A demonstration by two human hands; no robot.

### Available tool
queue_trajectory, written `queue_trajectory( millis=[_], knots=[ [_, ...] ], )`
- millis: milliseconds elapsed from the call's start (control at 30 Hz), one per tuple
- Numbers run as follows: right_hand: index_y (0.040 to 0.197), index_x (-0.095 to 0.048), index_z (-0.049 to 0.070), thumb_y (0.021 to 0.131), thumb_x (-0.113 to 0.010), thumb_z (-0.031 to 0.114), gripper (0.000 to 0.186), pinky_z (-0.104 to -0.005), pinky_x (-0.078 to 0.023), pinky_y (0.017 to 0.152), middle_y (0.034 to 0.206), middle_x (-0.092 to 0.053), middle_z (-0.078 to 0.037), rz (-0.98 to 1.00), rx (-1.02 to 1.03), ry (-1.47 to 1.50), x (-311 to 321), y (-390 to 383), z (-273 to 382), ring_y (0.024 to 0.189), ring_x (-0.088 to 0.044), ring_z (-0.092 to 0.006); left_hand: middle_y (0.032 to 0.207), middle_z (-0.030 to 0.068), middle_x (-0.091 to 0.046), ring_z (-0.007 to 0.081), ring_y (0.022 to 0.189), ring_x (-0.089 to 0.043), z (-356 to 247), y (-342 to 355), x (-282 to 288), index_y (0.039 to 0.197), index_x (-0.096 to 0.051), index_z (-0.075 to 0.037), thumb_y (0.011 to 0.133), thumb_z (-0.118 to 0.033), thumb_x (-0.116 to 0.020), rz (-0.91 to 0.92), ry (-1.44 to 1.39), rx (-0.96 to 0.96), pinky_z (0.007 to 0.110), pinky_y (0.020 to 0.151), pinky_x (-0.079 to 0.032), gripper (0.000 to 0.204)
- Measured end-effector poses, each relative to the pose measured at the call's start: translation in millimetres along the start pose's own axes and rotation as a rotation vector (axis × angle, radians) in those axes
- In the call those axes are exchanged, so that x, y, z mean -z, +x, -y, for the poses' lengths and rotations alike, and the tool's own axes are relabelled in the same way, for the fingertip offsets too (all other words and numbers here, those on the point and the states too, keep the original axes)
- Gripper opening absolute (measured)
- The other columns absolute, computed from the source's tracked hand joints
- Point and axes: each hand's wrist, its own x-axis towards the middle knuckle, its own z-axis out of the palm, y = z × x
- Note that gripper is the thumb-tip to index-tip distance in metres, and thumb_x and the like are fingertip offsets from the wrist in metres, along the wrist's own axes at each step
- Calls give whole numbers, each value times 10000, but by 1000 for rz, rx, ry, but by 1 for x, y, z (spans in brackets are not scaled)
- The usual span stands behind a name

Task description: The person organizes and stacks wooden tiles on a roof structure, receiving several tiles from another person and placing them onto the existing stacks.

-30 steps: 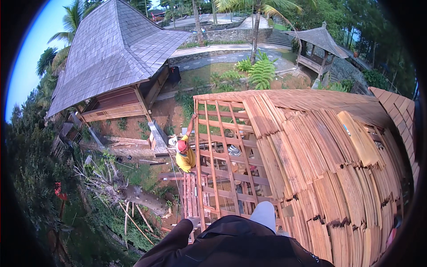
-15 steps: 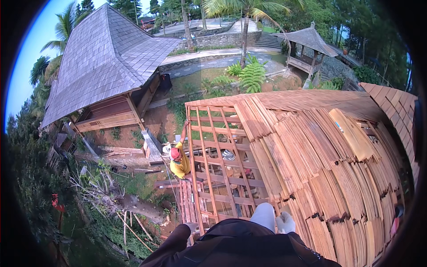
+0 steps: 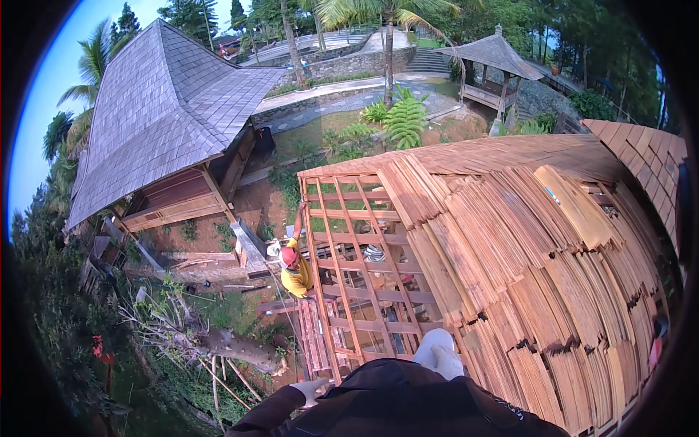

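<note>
My left hand [image 3: 312,391], at the end of a dark sleeve, is low in the view beside the outer edge of the wooden roof frame [image 3: 354,295]. Its fingers look stretched out, with nothing visible in them. On the right, my right hand [image 3: 447,362] lies against a pale, rounded shape [image 3: 435,339], apparently my knee. How its fingers are set is too small and blurred to tell. Just right of that hand begin overlapping rows of brown wooden shingles [image 3: 502,291]. Open gaps show between the battens of the frame.
A person [image 3: 295,271] in a yellow shirt and red cap stands below the left roof edge, one arm raised to the frame. A loose-looking pale board [image 3: 575,207] rests on the shingles. A grey-roofed pavilion [image 3: 160,109] and a leaning tree trunk [image 3: 240,346] stand left.
The view has shifted slightly. My left hand has moved lower along the roof edge. My right hand has shifted left, from beside the pale shape onto it.
</note>
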Motion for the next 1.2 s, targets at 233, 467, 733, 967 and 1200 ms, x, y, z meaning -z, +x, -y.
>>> queue_trajectory(
  millis=[233, 467, 733, 967, 1200],
  knots=[
    [1248, -616, 43, 782, -720, 483, 650, -473, -433, 1017, 1234, -624, -207, 43, -8, -67, 1, 9, 3, 1168, -570, -388, 1483, 223, -454, 347, 1337, -490, -140, -81, 73, 1552, -270, -166, 901, -346, -643, 224, -27, -11, 408, 1088, -379, 771],
    [1212, -633, 39, 779, -708, 445, 598, -468, -428, 1018, 1233, -623, -196, 24, -11, -72, 7, 10, 11, 1167, -567, -375, 1473, 219, -463, 353, 1323, -500, -131, -4, 61, 1543, -290, -163, 928, -356, -591, 185, -8, -182, 411, 1087, -379, 712],
    [1202, -638, 23, 792, -692, 421, 574, -457, -411, 1050, 1249, -615, -198, -30, -50, 10, 11, 5, 12, 1197, -550, -374, 1462, 215, -474, 360, 1307, -512, -145, 17, 67, 1533, -312, -159, 957, -367, -532, 228, -28, -190, 414, 1086, -380, 650],
    [1197, -639, 17, 795, -691, 413, 567, -452, -404, 1056, 1254, -608, -198, -46, -43, 22, 12, 7, 12, 1202, -543, -373, 1453, 211, -484, 366, 1293, -522, -145, 18, 65, 1524, -332, -156, 983, -377, -480, 246, -40, -182, 417, 1085, -380, 602],
    [1185, -646, 25, 792, -700, 405, 550, -463, -433, 1020, 1213, -626, -192, -52, -9, 19, 3, 11, 4, 1161, -570, -373, 1443, 208, -493, 372, 1279, -532, -145, 12, 62, 1515, -351, -153, 1009, -387, -428, 245, -49, -168, 420, 1084, -381, 562]
  ],
)
